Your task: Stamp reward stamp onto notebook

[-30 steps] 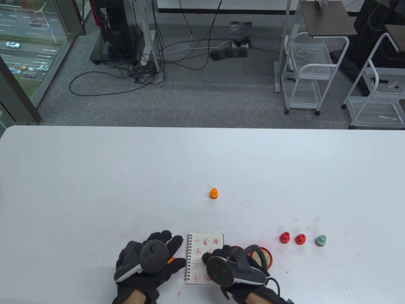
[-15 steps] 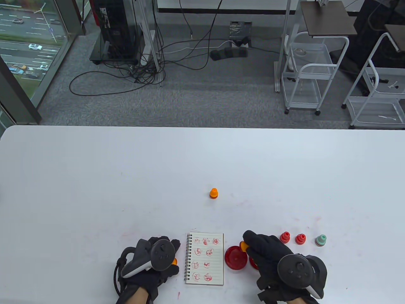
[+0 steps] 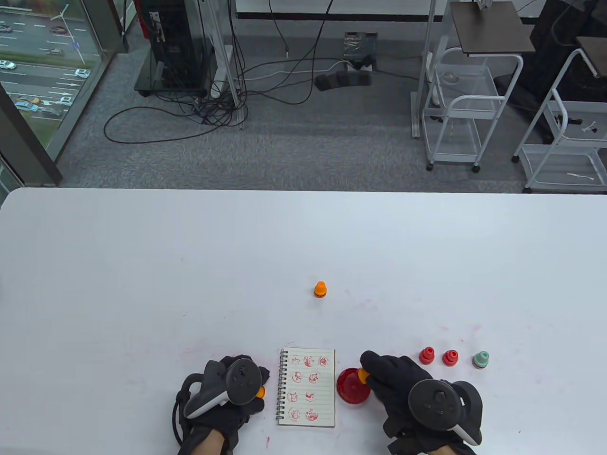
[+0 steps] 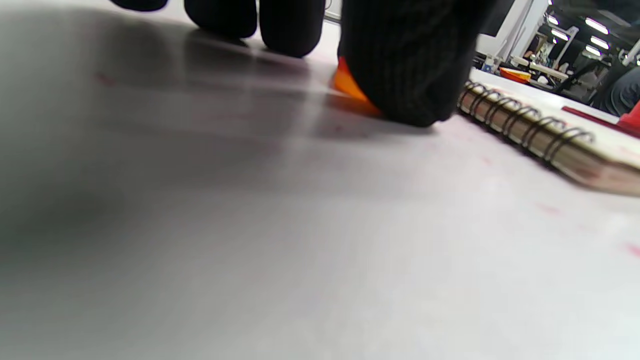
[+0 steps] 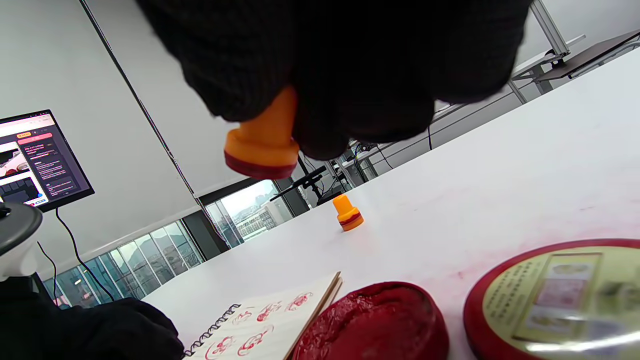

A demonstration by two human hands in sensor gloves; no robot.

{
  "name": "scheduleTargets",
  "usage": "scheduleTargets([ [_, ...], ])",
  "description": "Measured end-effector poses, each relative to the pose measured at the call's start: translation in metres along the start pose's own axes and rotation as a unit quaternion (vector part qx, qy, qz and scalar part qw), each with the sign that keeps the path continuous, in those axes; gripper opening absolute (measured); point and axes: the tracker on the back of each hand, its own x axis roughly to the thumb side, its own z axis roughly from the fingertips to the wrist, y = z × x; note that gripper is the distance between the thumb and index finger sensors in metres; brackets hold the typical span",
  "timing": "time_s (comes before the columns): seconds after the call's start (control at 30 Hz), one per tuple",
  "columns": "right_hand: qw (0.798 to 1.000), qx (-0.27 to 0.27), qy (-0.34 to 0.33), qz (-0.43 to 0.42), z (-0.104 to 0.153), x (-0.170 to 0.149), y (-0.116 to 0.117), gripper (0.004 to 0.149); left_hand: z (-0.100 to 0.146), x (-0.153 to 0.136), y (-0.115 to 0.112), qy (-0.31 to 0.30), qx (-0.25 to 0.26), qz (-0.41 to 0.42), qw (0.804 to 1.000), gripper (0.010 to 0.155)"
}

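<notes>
An orange reward stamp (image 5: 262, 142) is gripped by the fingers of the right hand (image 3: 403, 384) and is held in the air above the open red ink pad (image 3: 352, 386), w/ its red-stained face pointing down; in the right wrist view a clear gap is seen between stamp and ink. The ink pad's lid (image 5: 555, 295), w/ a yellowish label, lies just beside the pad on its right.

The spiral notebook (image 3: 308, 386) lies flat near the front edge of the tabletop (image 3: 142, 265), between the two hands, just left of the ink pad. Its open page is already covered w/ several red prints.

The left hand (image 3: 232, 393) rests on the tabletop just left of the notebook's spiral, fingers curled down over a small orange piece (image 4: 350, 87). Whether this piece is really gripped or only covered cannot be told.

A second orange stamp (image 3: 320, 289) stands alone further toward the middle of the tabletop. Two red stamps (image 3: 427, 355) (image 3: 450, 358) and a green stamp (image 3: 481, 359) stand in a row near the front edge, right of the right hand. Faint red smears are seen on the tabletop around them.
</notes>
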Motion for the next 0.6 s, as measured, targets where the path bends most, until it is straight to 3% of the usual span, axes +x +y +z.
scheduleTargets([
  [0.23,1.000,-0.002,-0.009,0.007,0.001,0.003,0.000,0.045,0.001,0.001,0.004,-0.009,0.008,0.003,1.000,0.063],
  [0.43,0.999,0.001,-0.027,0.018,0.002,0.012,0.000,0.045,0.007,0.009,0.019,-0.062,0.070,0.096,0.991,0.061],
  [0.6,0.999,0.014,-0.045,0.018,0.004,0.023,0.004,0.045,0.012,0.021,0.031,-0.132,0.110,0.196,0.966,0.062],
])
